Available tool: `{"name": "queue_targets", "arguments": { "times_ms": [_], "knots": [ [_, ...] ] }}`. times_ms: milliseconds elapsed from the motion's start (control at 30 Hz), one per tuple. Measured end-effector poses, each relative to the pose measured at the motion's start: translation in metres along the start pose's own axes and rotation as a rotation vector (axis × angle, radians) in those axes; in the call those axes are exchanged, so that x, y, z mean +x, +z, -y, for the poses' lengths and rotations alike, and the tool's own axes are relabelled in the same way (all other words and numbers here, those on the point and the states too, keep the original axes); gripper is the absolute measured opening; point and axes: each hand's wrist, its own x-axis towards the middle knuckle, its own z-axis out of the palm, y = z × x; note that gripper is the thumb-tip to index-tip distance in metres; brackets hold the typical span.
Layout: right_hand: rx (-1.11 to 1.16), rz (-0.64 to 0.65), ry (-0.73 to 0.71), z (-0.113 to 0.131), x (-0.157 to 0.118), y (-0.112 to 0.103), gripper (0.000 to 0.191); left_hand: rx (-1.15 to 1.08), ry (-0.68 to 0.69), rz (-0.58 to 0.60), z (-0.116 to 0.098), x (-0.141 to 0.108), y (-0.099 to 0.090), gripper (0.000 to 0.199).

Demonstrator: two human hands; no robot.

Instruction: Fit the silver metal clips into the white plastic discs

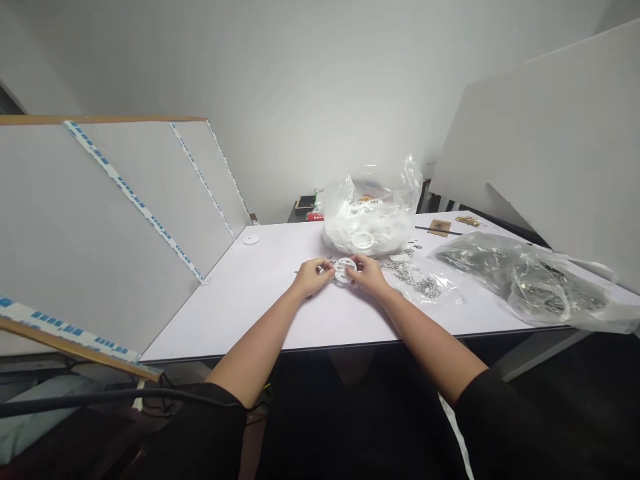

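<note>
Holding the round white disc (345, 271) (so no long side) by one edge in the right hand (369, 274), in front of the big clear bag (353, 229). Curling the left hand (312, 277) close by the disc, in front of the bag's left edge; cannot tell if pinching anything.

White disc (343, 271): round, flat, pierced by several slots
Disc's pose: slotted face visible, exact tilt hard to tell
Disc's place: between left hand (314, 276) and right hand (369, 272), under the right thumb
</note>
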Motion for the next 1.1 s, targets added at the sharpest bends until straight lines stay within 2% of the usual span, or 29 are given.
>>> {"name": "queue_targets", "arguments": {
  "times_ms": [300, 533, 800, 1000, 1100],
  "knots": [
    [-0.109, -0.044, -0.130, -0.006, 0.004, 0.001, 0.021, 0.060, -0.086, -0.020, 0.001, 0.001, 0.002, 0.029],
    [-0.128, -0.030, -0.147, -0.003, 0.003, 0.002, 0.019, 0.084, -0.149, -0.059, 0.001, 0.000, 0.001, 0.028],
    [-0.102, -0.030, -0.166, 0.000, 0.001, 0.006, 0.022, 0.109, -0.104, -0.110, 0.002, 0.001, 0.009, 0.017],
    [-0.083, -0.018, -0.130, 0.001, 0.001, 0.006, 0.024, 0.139, -0.101, -0.091, 0.000, 0.001, 0.009, 0.018],
    [-0.063, -0.031, -0.108, 0.001, 0.001, 0.006, 0.025, 0.177, -0.057, -0.071, 0.002, 0.002, 0.008, 0.018]
  ]
}}
